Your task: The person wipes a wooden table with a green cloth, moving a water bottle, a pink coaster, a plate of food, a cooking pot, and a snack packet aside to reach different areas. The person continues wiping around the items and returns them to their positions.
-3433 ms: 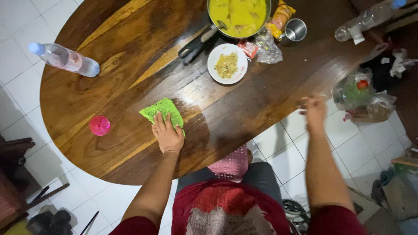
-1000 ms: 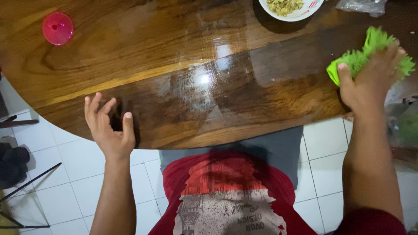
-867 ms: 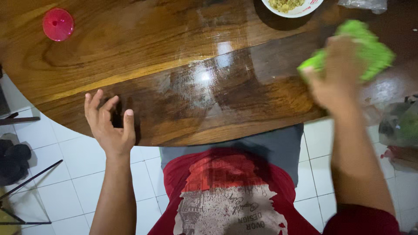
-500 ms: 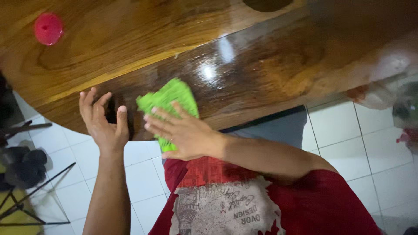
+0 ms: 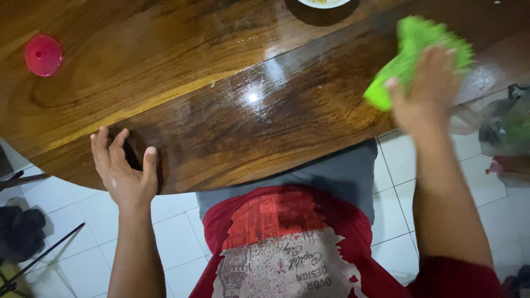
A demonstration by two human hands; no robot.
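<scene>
Torso: red printed shirt (image 5: 281,243) and grey shorts (image 5: 337,176) are showing nearest the camera, pressed close to the near edge of the table.
Floor: white tiles (image 5: 182,232) are lying below; a dark bundle and thin black rods are sitting at the far left, too dim to identify.
Left hand (image 5: 126,171): resting on the near rim of the table, fingers (image 5: 105,149) spread and lightly curled, holding nothing.
Table (image 5: 210,105): dark glossy wood, wet streaks and a lamp glare are showing along the middle band.
Right hand (image 5: 425,91): pressing down on the green cloth, fingers laid flat over it, motion-blurred.
Green cloth (image 5: 411,49): shaggy, bright green, lying on the table at the right edge, partly under the right hand.
Bags (image 5: 505,132): plastic bags are sitting on the floor just beyond the right rim of the table.
Pink cup (image 5: 42,55): standing far left on the table, well apart from both hands.
White plate (image 5: 323,2): only its rim is showing at the top edge.
Risk, judged: cloth is working near the right rim, so it could slip off onto the bags.
Risk, judged: a far stroke could be nudging the plate.
Risk, judged: the wet gloss could be letting the bracing left hand slide.
</scene>
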